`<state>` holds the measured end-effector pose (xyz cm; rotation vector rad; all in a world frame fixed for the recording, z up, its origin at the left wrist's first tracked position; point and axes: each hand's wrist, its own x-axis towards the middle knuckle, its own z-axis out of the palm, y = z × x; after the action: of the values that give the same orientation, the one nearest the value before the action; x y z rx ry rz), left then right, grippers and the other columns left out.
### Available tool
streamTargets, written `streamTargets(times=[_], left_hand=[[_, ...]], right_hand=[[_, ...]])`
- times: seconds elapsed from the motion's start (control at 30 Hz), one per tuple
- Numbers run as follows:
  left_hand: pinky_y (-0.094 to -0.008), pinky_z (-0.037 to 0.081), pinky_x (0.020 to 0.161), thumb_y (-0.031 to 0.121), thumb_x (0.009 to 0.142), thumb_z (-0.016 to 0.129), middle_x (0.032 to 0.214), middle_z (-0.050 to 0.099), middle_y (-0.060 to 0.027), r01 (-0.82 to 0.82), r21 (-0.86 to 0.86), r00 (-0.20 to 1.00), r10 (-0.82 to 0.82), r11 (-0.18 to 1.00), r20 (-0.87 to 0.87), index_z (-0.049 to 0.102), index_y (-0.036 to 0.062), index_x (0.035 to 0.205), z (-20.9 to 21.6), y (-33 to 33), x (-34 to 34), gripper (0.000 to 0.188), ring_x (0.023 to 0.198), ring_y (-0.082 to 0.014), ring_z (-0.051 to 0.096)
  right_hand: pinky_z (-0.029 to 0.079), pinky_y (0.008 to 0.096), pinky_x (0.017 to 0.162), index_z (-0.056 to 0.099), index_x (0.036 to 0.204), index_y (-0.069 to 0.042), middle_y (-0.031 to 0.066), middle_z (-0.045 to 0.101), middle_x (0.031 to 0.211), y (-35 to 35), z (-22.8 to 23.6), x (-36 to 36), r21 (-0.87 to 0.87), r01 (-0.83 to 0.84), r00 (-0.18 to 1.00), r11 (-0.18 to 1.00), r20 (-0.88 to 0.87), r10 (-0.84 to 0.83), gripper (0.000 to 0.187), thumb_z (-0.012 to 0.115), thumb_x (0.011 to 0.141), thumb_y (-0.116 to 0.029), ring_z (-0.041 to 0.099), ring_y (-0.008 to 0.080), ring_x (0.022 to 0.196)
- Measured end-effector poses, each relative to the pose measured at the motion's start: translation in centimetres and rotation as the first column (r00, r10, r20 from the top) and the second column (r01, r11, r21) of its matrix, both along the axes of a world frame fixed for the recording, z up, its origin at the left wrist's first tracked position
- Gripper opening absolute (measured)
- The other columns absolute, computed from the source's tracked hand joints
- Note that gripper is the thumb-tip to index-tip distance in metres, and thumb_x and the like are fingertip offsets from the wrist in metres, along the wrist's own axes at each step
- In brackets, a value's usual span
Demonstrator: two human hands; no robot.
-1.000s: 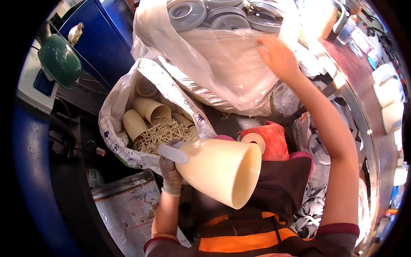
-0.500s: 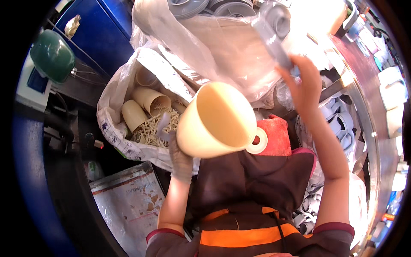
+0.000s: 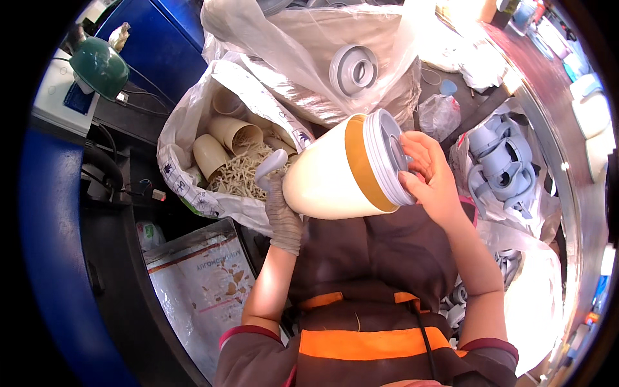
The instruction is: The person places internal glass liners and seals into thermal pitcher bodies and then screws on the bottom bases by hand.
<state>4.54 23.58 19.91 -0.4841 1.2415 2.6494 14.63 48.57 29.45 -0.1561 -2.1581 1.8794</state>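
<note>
My left hand, in a grey glove, holds a large cream plastic cup tilted above my lap, its wide mouth facing right. A grey ribbed collar sits at that mouth, beside a golden-brown band that runs round the cup. My right hand is bare and holds the collar by its outer side, fingers bent. Some of those fingertips are hidden behind the collar's edge. Another grey ring-shaped part lies on the clear plastic of the bag ahead.
At left, a white sack holds several cream cups among pale strips. Bags at right contain blue-grey curved parts. A metal-edged bench curves along the right. Further left are a green lamp and a shallow tray.
My right hand has come down from the far bag, bringing the grey collar to the cup's mouth. The cup has turned to face right. The red cloth and pale ring on my lap are now hidden.
</note>
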Motion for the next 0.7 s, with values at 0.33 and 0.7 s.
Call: streamTargets(times=[0.33,0.7], left_hand=[[-0.0274,0.051,0.085,0.035,0.098,0.056,0.113,0.062,-0.0064,0.141,-0.164,0.96,-0.175,0.976,-0.218,0.053,-0.0003,0.124,1.6,0.7,1.6,0.045,0.098,-0.0126,0.061],[-0.0252,0.051,0.079,0.03,0.096,0.06,0.11,0.062,-0.007,0.232,-0.232,0.963,-0.256,0.945,-0.079,0.056,-0.0003,0.12,1.3,-0.1,1.5,0.039,0.094,-0.012,0.061]], right_hand=[[0.044,0.0276,0.082,0.054,0.129,-0.004,0.0099,0.049,0.121,1.1,0.0,3.7,0.233,0.073,0.997,0.97,-0.053,-0.062,0.07,0.071,0.062,-0.013,0.051,0.0164,0.092],[0.046,0.0319,0.081,0.057,0.125,-0.007,0.0117,0.051,0.12,1.2,-0.5,4.8,0.472,0.003,0.971,0.882,-0.211,0.11,0.074,0.075,0.054,-0.019,0.053,0.0235,0.1]])
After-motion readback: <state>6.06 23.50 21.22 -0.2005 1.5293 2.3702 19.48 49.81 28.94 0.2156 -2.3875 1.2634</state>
